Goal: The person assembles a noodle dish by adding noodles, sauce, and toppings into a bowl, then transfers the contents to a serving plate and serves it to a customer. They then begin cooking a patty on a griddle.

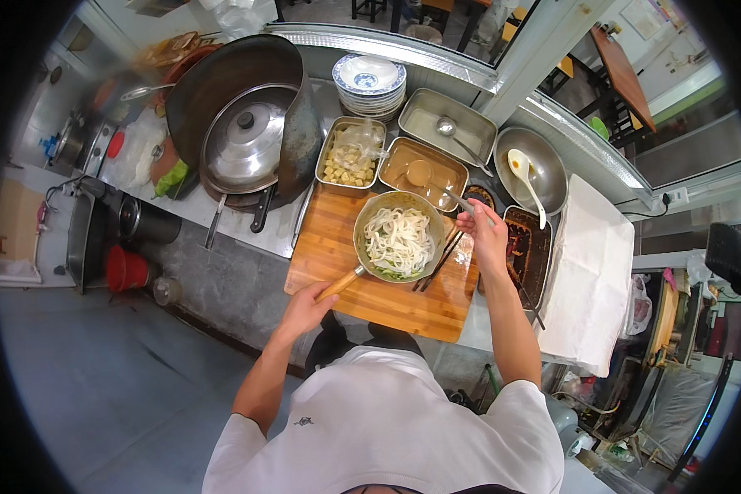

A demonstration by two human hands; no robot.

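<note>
My left hand [307, 309] grips the wooden handle [339, 284] of a metal saucepan [359, 228]. White noodles [398, 238] lie in the pan over some green vegetables. The pan is over a bamboo cutting board [370, 309]. My right hand [485, 228] holds a ladle [420, 173] by its handle; its bowl is in the brown sauce of a rectangular metal tray [394, 146]. Dark chopsticks [441, 262] lie on the board, right of the pan. Left of the sauce tray, a metal container [321, 173] holds pale yellow cubes [349, 173], with a plastic bag on top.
Patterned bowls [369, 83] are stacked behind the containers. A second ladle [446, 126] rests in a rear tray [417, 102]. At right are a steel bowl [546, 151] with a white spoon [525, 176], a tray of dark red sauce [522, 241] and a white cloth [593, 265]. A lidded pot [247, 148] stands left.
</note>
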